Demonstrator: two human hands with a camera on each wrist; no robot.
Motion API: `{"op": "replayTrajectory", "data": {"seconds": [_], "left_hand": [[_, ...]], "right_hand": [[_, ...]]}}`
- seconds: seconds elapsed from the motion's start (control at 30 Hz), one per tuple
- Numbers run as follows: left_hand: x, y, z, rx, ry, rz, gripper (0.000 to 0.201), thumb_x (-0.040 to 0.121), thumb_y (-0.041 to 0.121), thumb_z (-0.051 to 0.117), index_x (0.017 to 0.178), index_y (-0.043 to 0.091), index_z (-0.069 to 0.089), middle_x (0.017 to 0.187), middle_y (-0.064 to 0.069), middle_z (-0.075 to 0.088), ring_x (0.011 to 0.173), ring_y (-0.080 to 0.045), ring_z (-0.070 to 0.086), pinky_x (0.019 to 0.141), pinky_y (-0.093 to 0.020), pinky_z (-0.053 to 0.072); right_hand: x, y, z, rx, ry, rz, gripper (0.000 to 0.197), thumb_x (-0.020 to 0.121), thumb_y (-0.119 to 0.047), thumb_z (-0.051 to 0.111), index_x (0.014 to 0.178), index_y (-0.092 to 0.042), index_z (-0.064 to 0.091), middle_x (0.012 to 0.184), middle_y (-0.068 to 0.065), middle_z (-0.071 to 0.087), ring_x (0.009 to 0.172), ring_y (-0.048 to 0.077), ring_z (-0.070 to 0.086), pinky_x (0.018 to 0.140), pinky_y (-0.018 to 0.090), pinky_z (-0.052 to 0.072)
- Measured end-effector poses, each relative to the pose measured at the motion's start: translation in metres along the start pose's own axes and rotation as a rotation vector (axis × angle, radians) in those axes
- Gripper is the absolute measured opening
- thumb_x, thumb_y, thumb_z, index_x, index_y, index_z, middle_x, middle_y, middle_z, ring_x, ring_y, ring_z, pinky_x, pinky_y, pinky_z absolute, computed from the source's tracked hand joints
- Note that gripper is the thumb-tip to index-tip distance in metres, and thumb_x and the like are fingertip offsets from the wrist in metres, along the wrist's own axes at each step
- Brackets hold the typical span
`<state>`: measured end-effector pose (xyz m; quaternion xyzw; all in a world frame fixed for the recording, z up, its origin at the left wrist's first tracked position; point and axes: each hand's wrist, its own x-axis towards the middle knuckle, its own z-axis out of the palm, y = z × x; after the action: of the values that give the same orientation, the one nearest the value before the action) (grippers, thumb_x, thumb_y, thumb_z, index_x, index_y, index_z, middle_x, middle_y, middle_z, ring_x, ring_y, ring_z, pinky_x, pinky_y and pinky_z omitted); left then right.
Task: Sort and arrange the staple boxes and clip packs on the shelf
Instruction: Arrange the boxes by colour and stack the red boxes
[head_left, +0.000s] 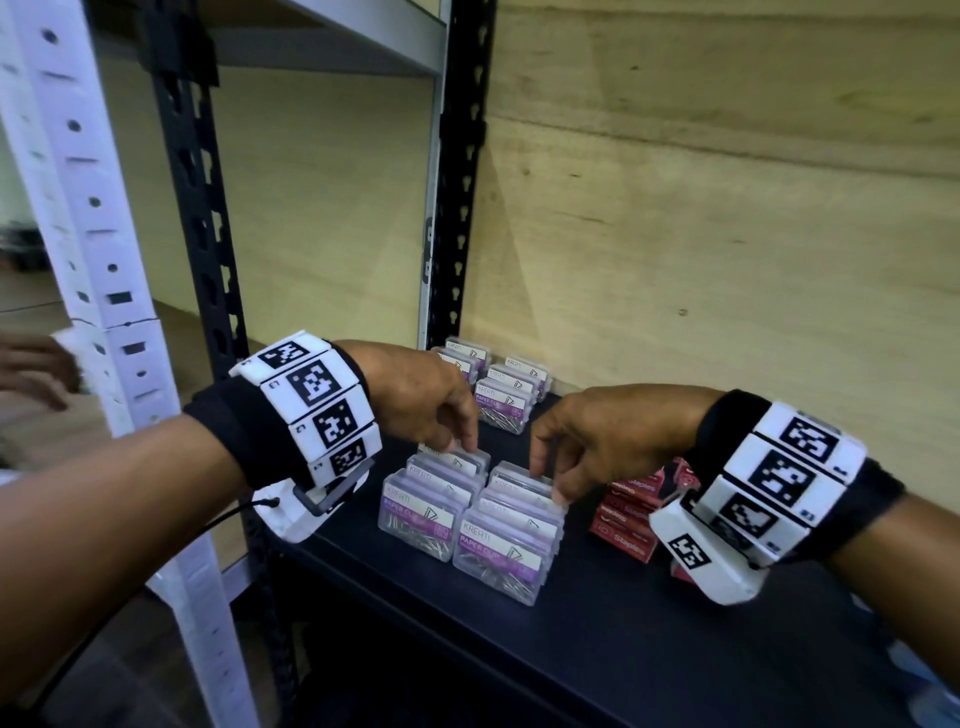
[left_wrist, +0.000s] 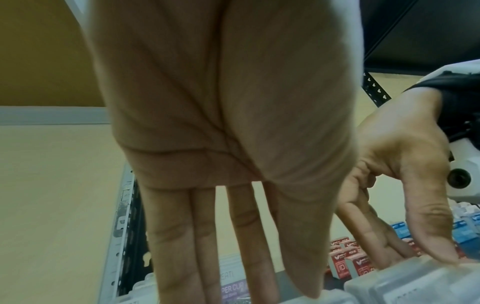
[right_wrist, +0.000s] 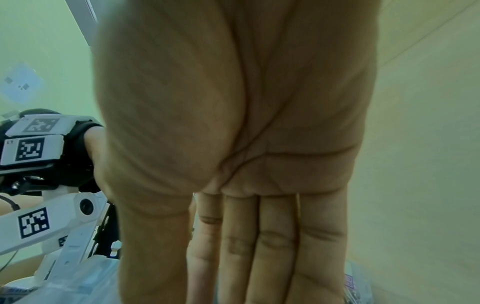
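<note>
Clear paper-clip packs with purple labels stand in two front rows, the left row (head_left: 431, 499) and the right row (head_left: 511, 540), on the dark shelf board (head_left: 623, 654). More clip packs (head_left: 506, 387) are grouped at the back. Red staple boxes (head_left: 631, 512) sit just right of the rows, partly hidden by my right wrist. My left hand (head_left: 460, 447) rests straight fingers on the back of the left row. My right hand (head_left: 550, 483) touches the top of the right row. In the wrist views both the left hand (left_wrist: 244, 267) and the right hand (right_wrist: 233, 267) show straight fingers pointing down.
A black slotted upright (head_left: 457, 182) stands behind the back packs, and a white perforated post (head_left: 93, 260) at left. A plywood wall (head_left: 727, 208) backs the shelf. Blue boxes (left_wrist: 467, 228) stand beyond more red staple boxes (left_wrist: 348, 261). A blurred hand (head_left: 31, 374) shows at far left.
</note>
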<state>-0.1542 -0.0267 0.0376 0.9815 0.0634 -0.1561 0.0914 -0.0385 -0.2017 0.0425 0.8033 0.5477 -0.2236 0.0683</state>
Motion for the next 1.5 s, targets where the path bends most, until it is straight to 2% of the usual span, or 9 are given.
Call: {"op": "replayTrajectory", "data": {"seconds": [0.2, 0.37, 0.6, 0.8, 0.97, 1.1, 1.17, 1.4, 1.5], "left_hand": [[-0.002, -0.001, 0.0, -0.023, -0.001, -0.002, 0.026, 0.096, 0.026, 0.06, 0.121, 0.035, 0.064, 0.112, 0.021, 0.064, 0.103, 0.002, 0.057, 0.088, -0.019, 0.041], [-0.001, 0.002, 0.002, -0.014, 0.015, 0.009, 0.026, 0.097, 0.026, 0.059, 0.12, 0.034, 0.065, 0.109, 0.022, 0.063, 0.101, 0.002, 0.057, 0.079, -0.014, 0.039], [-0.005, 0.005, 0.003, -0.013, 0.004, 0.011, 0.025, 0.097, 0.028, 0.059, 0.121, 0.034, 0.064, 0.118, 0.018, 0.063, 0.107, 0.0, 0.055, 0.088, -0.02, 0.039], [-0.007, 0.006, 0.004, 0.0, 0.005, 0.009, 0.027, 0.098, 0.03, 0.058, 0.123, 0.035, 0.063, 0.122, 0.017, 0.061, 0.11, -0.001, 0.054, 0.084, -0.017, 0.036], [-0.005, 0.005, 0.004, -0.01, -0.008, 0.016, 0.026, 0.098, 0.032, 0.056, 0.122, 0.035, 0.063, 0.126, 0.018, 0.06, 0.114, -0.001, 0.053, 0.091, -0.021, 0.036], [-0.002, -0.001, 0.003, -0.042, -0.022, 0.025, 0.025, 0.097, 0.033, 0.057, 0.12, 0.037, 0.064, 0.121, 0.02, 0.06, 0.108, 0.003, 0.053, 0.082, -0.015, 0.037], [0.0, -0.005, 0.0, -0.058, -0.019, 0.006, 0.025, 0.096, 0.037, 0.058, 0.12, 0.038, 0.064, 0.118, 0.02, 0.061, 0.106, 0.001, 0.055, 0.085, -0.019, 0.04], [0.033, -0.032, -0.02, -0.002, 0.242, -0.118, 0.027, 0.094, 0.041, 0.059, 0.119, 0.033, 0.064, 0.115, 0.011, 0.063, 0.093, -0.006, 0.058, 0.086, -0.027, 0.047], [0.053, -0.051, -0.024, 0.005, 0.296, -0.18, 0.028, 0.095, 0.039, 0.058, 0.122, 0.032, 0.063, 0.124, 0.006, 0.062, 0.099, -0.011, 0.059, 0.092, -0.031, 0.048]], "right_hand": [[0.001, 0.0, 0.001, -0.008, 0.002, 0.005, 0.029, 0.088, -0.035, 0.072, 0.115, -0.03, 0.062, 0.101, -0.012, 0.075, 0.093, 0.004, 0.069, 0.092, 0.032, 0.053], [0.001, 0.0, 0.0, -0.001, 0.002, 0.007, 0.029, 0.088, -0.034, 0.072, 0.116, -0.03, 0.062, 0.101, -0.012, 0.075, 0.093, 0.004, 0.069, 0.092, 0.032, 0.053], [0.002, 0.002, 0.001, 0.028, -0.013, 0.001, 0.029, 0.088, -0.032, 0.073, 0.114, -0.029, 0.061, 0.098, -0.013, 0.075, 0.092, 0.004, 0.07, 0.093, 0.032, 0.053], [0.004, 0.007, 0.001, 0.08, -0.048, -0.012, 0.029, 0.086, -0.03, 0.075, 0.112, -0.029, 0.062, 0.096, -0.015, 0.076, 0.091, 0.004, 0.071, 0.095, 0.035, 0.053], [0.007, 0.009, -0.001, 0.087, -0.057, -0.02, 0.03, 0.085, -0.032, 0.076, 0.111, -0.03, 0.063, 0.096, -0.014, 0.076, 0.091, 0.005, 0.071, 0.095, 0.035, 0.053], [0.009, 0.011, -0.005, 0.085, -0.082, -0.018, 0.029, 0.086, -0.033, 0.075, 0.113, -0.029, 0.063, 0.098, -0.012, 0.076, 0.093, 0.006, 0.07, 0.093, 0.031, 0.053], [0.011, 0.011, -0.011, 0.052, -0.069, 0.001, 0.029, 0.086, -0.04, 0.074, 0.112, -0.031, 0.065, 0.1, -0.009, 0.075, 0.092, 0.007, 0.069, 0.086, 0.027, 0.053], [0.045, 0.021, -0.045, -0.061, 0.177, 0.061, 0.026, 0.087, -0.044, 0.071, 0.108, -0.032, 0.064, 0.103, -0.011, 0.069, 0.086, 0.008, 0.062, 0.076, 0.026, 0.044], [0.071, 0.027, -0.054, -0.117, 0.222, 0.082, 0.03, 0.089, -0.039, 0.07, 0.115, -0.029, 0.061, 0.109, -0.01, 0.067, 0.084, 0.008, 0.059, 0.077, 0.026, 0.043]]}}
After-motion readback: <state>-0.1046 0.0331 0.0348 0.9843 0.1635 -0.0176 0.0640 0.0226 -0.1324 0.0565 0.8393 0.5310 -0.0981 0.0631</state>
